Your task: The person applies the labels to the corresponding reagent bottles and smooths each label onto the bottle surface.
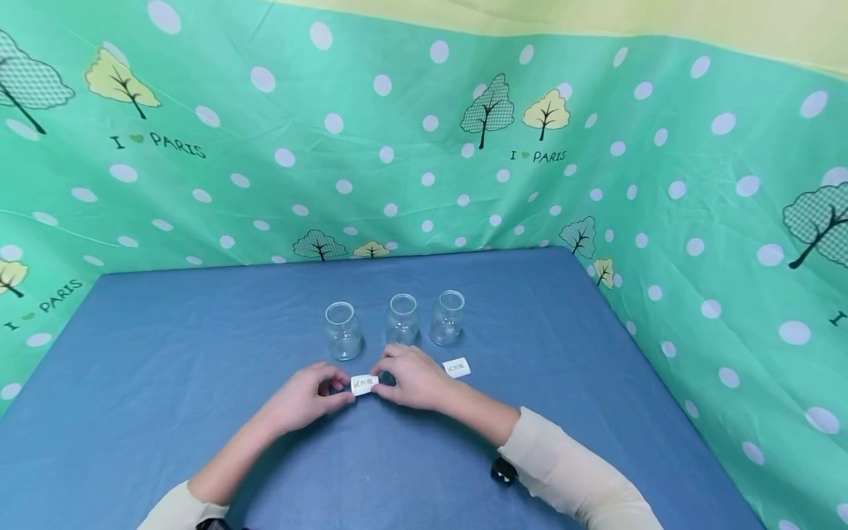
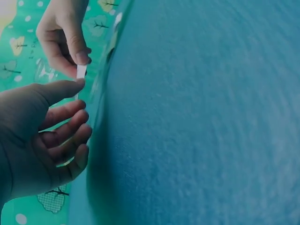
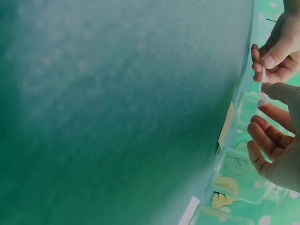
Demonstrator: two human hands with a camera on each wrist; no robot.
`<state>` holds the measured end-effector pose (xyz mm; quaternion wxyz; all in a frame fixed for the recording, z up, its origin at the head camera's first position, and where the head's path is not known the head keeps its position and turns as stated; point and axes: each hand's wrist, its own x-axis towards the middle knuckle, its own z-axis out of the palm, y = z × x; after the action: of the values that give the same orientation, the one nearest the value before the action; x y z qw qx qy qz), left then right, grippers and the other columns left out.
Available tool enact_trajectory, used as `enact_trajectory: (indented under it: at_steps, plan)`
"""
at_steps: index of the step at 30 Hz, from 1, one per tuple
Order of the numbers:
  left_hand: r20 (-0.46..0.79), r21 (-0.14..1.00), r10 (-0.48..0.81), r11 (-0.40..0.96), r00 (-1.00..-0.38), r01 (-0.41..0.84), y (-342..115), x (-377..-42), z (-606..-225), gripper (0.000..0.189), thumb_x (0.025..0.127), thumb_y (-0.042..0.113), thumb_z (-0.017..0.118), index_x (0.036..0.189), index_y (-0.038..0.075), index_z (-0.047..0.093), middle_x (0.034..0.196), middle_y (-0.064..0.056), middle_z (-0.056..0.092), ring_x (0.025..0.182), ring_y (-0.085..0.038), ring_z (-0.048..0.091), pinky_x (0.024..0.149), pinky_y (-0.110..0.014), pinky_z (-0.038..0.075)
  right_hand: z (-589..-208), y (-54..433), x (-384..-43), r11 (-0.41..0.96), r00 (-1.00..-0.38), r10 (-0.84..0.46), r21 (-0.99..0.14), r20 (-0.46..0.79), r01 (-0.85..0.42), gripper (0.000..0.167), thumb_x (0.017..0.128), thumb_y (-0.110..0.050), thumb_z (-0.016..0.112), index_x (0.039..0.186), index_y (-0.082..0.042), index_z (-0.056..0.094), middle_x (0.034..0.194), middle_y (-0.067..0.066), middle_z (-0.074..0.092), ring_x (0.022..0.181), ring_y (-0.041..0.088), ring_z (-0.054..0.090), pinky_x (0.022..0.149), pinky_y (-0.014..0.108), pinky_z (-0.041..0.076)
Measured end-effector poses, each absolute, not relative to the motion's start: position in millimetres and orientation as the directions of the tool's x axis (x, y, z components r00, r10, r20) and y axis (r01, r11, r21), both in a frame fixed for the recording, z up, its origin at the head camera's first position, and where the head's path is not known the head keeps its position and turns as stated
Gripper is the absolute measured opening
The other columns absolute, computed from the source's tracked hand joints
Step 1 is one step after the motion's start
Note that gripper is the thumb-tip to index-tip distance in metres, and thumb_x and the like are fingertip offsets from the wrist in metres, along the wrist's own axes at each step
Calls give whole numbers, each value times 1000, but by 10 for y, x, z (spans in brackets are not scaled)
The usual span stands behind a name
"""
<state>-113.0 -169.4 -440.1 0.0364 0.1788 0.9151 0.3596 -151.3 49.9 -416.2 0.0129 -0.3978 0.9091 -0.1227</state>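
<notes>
- Head view, nearest: left hand (image 1: 306, 397) pinches the white label (image 1: 364, 384) from its nine o'clock, thumb against finger.
- Handwritten characters face up on this label, which is held between both hands.
- Right hand (image 1: 412, 377) pinches its opposite edge from three o'clock.
- Second label (image 1: 456, 367) lies on the blue table (image 1: 199, 353), just short of three o'clock from the held one.
- Glass jars stand upright beyond: left jar (image 1: 344, 342) at eleven, middle jar (image 1: 402, 327) at one, right jar (image 1: 447, 324) at two.
- Dotted green curtain (image 1: 371, 184) hangs at twelve.

left grip (image 1: 303, 399): thumb-index pinch, other fingers loosely bent | right grip (image 1: 415, 377): thumb-index pinch | forearms (image 1: 233, 455) angled inward
</notes>
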Motion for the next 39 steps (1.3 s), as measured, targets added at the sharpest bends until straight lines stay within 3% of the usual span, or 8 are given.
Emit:
enact_trajectory:
  at_steps: [12,21,33,39]
  plan:
    - [-67,852,377,504,-924,144,-1747,-1117,-4362,20,86,25,66,93,7,67,78,-4,66,62,-6,55,54,-21,45,-4071,538,-1489,641,-698,-706,-310,120,-702,26,86,-38,65,104,-20,70,94,-5,61,82,8,54,78,25,46]
    - [-101,887,381,453,-919,91,-1747,-1106,-4363,24,89,24,63,94,1,67,78,-12,65,62,-13,55,53,-24,46,-4085,549,-1483,626,-690,-713,-329,126,-707,26,86,-38,65,105,-20,69,97,-3,62,84,8,55,79,25,46]
    - [-140,898,282,441,-949,-2,-1674,-1114,-4289,21,88,20,62,94,0,64,71,-8,60,63,-14,55,54,-23,43,-4056,571,-1455,629,-723,-659,-375,208,-681,24,88,-36,63,107,-21,68,108,-3,62,98,10,59,87,31,45]
    - [-133,897,263,442,-956,-3,-1654,-1100,-4254,22,88,20,63,95,0,64,72,-9,60,62,-15,54,53,-23,43,-4047,536,-1403,594,-710,-646,-401,279,-698,19,87,-32,65,102,-21,70,97,-3,62,83,9,57,73,22,45]
